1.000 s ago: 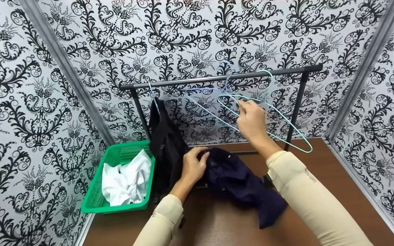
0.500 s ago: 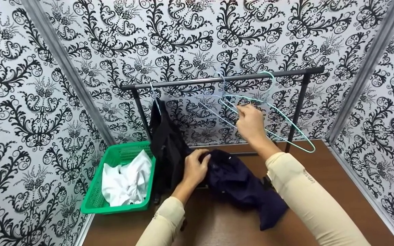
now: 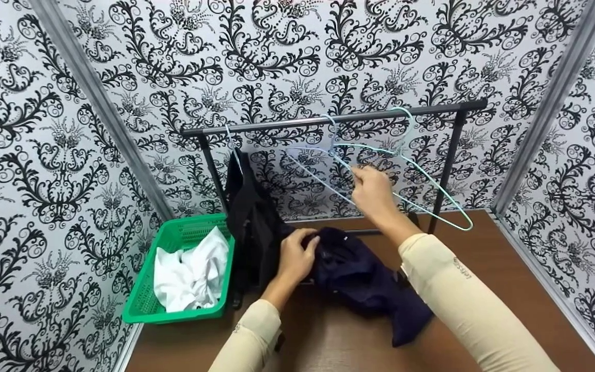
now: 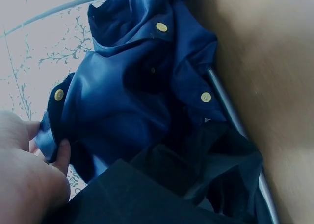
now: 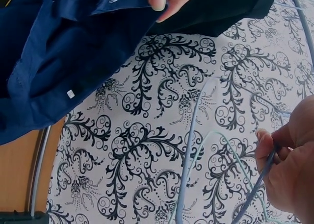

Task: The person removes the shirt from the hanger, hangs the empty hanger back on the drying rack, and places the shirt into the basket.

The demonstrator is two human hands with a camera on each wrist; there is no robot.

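Note:
My left hand (image 3: 297, 256) pinches the edge of a navy blue button-up shirt (image 3: 362, 279), which droops to the right over the table. Yellowish buttons (image 4: 161, 27) show along its cloth in the left wrist view. My right hand (image 3: 375, 195) grips one side of a pale blue clothes hanger (image 5: 189, 155), whose hook overlaps the rack's bar (image 3: 287, 123). Right behind that hand, a mint green hanger (image 3: 411, 124) hangs bare on the bar. Beside my left hand a black garment (image 3: 253, 222) hangs from a light hanger at the rack's left end.
A green plastic basket (image 3: 173, 316) stands at the left, with a crumpled white garment (image 3: 191, 274) inside. The dark metal rack stands on a brown wooden table (image 3: 494, 268). Patterned walls (image 3: 297, 57) close off the back and both sides.
My right hand has moved slightly down and left with the pale blue hanger. Its hook, which stood up above the bar, now sits lower against it. My left hand and the shirt have barely moved.

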